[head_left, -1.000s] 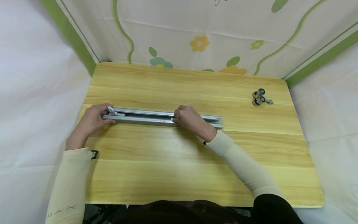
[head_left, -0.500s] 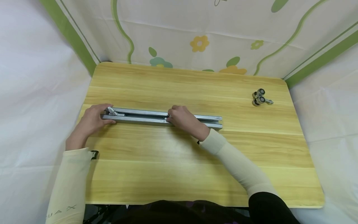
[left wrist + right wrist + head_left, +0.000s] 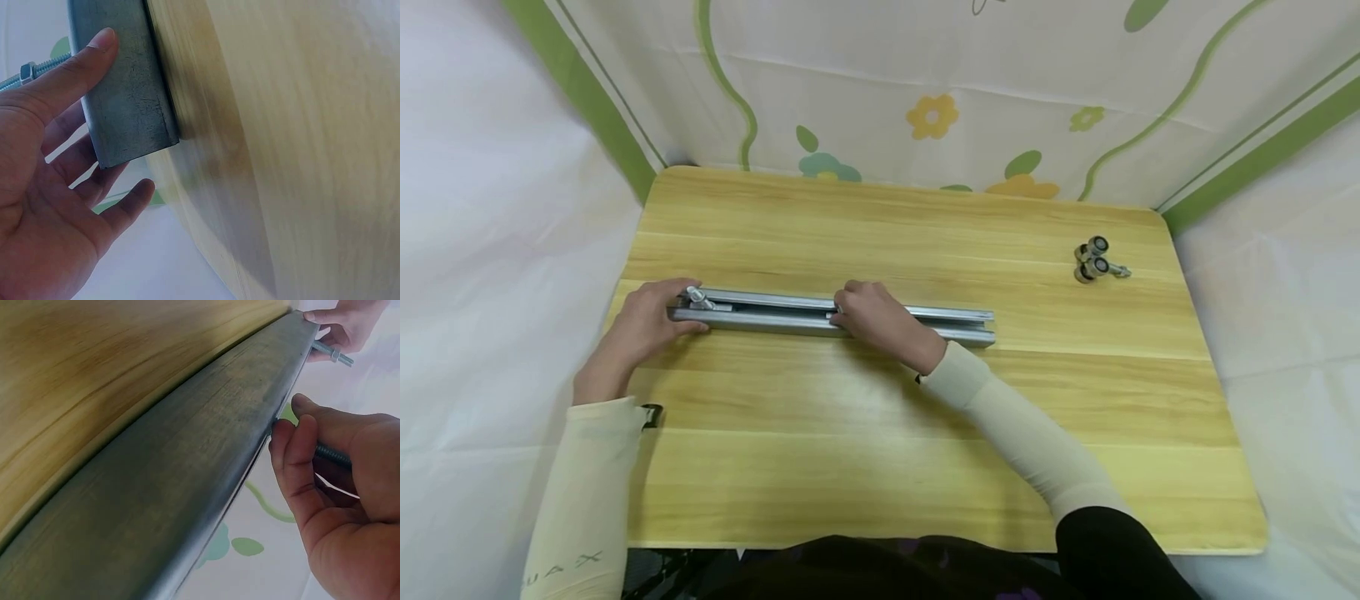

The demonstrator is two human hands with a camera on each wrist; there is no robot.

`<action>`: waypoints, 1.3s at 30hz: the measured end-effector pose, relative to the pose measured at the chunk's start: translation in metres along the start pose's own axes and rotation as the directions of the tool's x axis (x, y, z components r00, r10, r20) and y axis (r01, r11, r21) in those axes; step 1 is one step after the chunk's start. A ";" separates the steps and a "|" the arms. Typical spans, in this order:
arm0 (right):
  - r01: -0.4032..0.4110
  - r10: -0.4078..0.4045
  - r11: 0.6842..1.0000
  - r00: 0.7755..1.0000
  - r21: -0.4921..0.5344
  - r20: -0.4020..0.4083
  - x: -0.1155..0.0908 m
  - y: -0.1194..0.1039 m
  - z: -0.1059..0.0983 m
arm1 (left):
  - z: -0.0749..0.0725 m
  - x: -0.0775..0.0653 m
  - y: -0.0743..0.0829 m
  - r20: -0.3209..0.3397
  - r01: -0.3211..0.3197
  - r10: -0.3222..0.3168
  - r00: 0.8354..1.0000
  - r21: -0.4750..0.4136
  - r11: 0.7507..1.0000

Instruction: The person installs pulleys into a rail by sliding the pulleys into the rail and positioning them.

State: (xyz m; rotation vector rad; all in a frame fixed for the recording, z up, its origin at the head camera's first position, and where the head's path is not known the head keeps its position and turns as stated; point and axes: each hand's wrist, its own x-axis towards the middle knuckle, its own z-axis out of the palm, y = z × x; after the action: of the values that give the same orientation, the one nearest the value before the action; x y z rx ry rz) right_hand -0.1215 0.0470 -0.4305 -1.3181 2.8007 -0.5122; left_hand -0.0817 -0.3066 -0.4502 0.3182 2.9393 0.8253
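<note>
A slotted metal rail (image 3: 767, 322) lies lengthwise on the wooden table, its open slot facing up. My left hand (image 3: 642, 329) grips its left end, thumb on the near wall and fingers at the far side. Beside that hand a threaded bolt with a nut (image 3: 699, 297) sticks up from the slot. Farther along, around mid-rail, my right hand (image 3: 880, 319) holds a second threaded bolt (image 3: 333, 455), seen under its curled fingers in the right wrist view. Whatever this bolt joins inside the rail is hidden.
A loose roller trolley (image 3: 1098, 267) with several wheels and a bolt lies at the table's (image 3: 925, 483) far right. Behind the table hangs a white curtain (image 3: 850, 83) with printed flowers; more white cloth flanks both sides.
My right hand has slid left along the rail, from right of its middle to about the middle, with the bolt. The left hand and rail have stayed in place.
</note>
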 end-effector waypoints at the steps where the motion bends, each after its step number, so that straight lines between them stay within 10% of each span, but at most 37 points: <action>1: 0.002 -0.002 1.000 1.000 -0.002 -0.001 0.001 -0.001 0.000 | 0.000 0.000 0.000 -0.003 -0.004 0.004 1.000 0.000 1.000; 39: -0.071 0.071 0.997 0.995 0.008 -0.070 -0.020 0.023 -0.022 | -0.001 0.000 0.001 0.021 0.040 -0.040 0.999 -0.019 0.999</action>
State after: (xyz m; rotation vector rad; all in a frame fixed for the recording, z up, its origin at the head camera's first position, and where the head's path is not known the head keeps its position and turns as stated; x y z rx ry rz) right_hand -0.1285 0.0818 -0.4195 -1.2181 2.8876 -0.5737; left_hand -0.0820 -0.3060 -0.4484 0.2638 2.9066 0.8404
